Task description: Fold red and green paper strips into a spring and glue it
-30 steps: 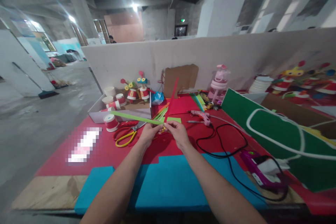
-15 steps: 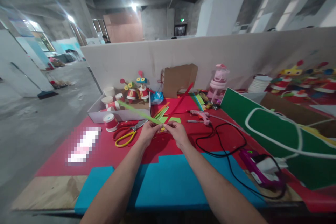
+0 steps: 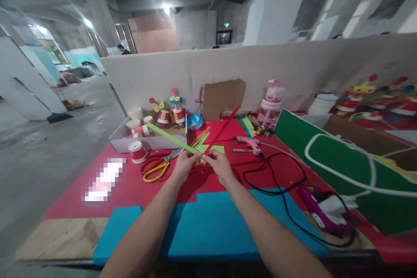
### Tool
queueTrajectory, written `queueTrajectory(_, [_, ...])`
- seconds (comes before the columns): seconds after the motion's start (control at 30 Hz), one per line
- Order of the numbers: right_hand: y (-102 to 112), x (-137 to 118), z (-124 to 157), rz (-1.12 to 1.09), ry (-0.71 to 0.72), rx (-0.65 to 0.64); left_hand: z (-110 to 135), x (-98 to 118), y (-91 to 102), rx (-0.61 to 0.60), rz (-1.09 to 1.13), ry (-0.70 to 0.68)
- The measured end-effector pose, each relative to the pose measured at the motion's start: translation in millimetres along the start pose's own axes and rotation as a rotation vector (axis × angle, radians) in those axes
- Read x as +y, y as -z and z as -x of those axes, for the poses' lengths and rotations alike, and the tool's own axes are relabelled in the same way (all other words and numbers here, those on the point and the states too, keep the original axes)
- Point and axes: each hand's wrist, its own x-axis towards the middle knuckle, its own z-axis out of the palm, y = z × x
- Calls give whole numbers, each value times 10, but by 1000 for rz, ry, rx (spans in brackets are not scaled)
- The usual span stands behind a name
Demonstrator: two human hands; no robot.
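Note:
Above the red table covering, my left hand (image 3: 186,164) and my right hand (image 3: 219,163) meet, fingertips pinched close together. A light green paper strip (image 3: 171,139) runs from between the fingers up to the left. A red paper strip (image 3: 223,129) rises from the same spot to the right, so the two form a V. Just under the fingertips shows a small yellow piece, mostly hidden. Left of my left hand lie scissors (image 3: 157,173) with red and yellow handles. More narrow paper strips (image 3: 201,140) and a light green paper sheet (image 3: 217,149) lie behind the hands.
A white box (image 3: 143,142) of paper cups and two cup figures stands back left, with a wrapped cup (image 3: 137,151) before it. Rightward are a pink glue gun (image 3: 250,143), black cable, purple power strip (image 3: 321,210) and green board (image 3: 329,169). Blue sheets (image 3: 208,230) cover the front.
The far end of the green strip has dipped slightly, and the red strip's tip has lowered a little. Both hands keep their pinch in nearly the same place.

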Motion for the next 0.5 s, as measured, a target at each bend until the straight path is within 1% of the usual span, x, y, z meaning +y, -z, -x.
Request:
queueTrajectory(0.1, [7,15,0,1,-23,-41,0,21,2,20,-16,-10])
queueTrajectory(0.2, [6,-8,10,0,-76,-76,-2,38,1,31,-25,-12])
queueTrajectory(0.27, [-1,-29,15,-46,-107,-53,-3,37,-7,3,2,5])
queueTrajectory(0.37, [-12,-42,15,-115,-116,-4,-2,30,-17,-44,37,34])
queueTrajectory(0.5, [1,-6,-2,-86,-95,16,1,41,-5,-25,-19,11])
